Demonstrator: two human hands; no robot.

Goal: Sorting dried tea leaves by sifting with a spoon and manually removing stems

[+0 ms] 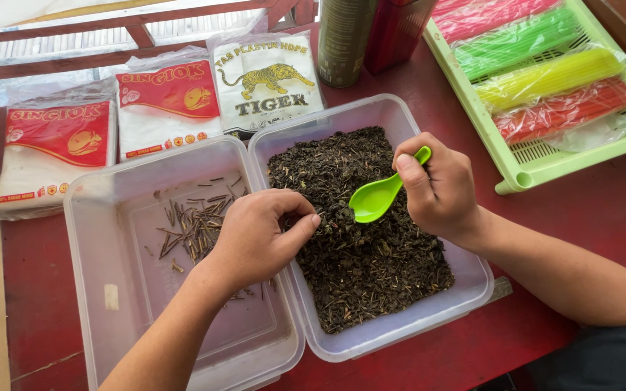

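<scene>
Dark, crumbly dried tea leaves [371, 246], flecked with pale bits of stalk, fill the right clear plastic tub [429, 318] almost wall to wall. The tub sits on the red counter [588, 217], just beside a matching left clear tub [103, 239] whose floor holds only a loose scatter of thin brown stems [190, 221].

The right hand [440, 188] comes in from the right edge with its forearm lying across the counter. It is curled around the handle of a bright green plastic spoon [377, 197], thumb pressed on top near the handle's end, with the bowl of the spoon pointing left and hanging just above the leaves. The left hand [255, 239] reaches up from the bottom edge over the seam between the two tubs. Its fingers are bent inward and the thumb meets the fingertips in a pinch at the edge of the leaf pile; what it grips is too small to tell.

Behind the tubs lie three packs of white plastic bags [168, 108], and a pale green tray [545, 156] at the upper right carries bundles of coloured straws [552, 72].
</scene>
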